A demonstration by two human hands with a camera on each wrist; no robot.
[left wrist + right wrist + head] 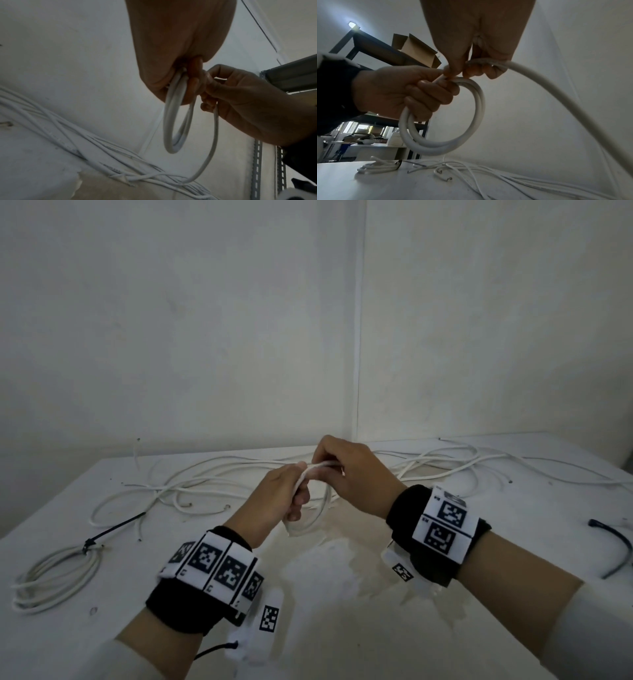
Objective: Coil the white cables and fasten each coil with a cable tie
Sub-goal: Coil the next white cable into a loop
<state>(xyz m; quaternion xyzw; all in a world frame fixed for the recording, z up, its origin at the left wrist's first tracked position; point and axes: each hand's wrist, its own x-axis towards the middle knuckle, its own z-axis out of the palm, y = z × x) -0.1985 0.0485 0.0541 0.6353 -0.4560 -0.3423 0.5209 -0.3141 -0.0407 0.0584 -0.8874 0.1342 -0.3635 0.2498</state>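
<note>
Counter [342, 628]: loose white cables [219, 474] sprawl behind hands. Tied coil [51, 577] far left of them. Left hand [274, 494] grips springy, light new coil [453, 135]; right hand [356, 474] pinches feeding strand. Hold crossing point, else loops likely spring open.

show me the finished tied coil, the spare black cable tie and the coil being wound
finished tied coil [56, 577], head view, on its white loops
spare black cable tie [620, 556], head view, mid-strap
coil being wound [476, 108], right wrist view, right side of loop
</note>
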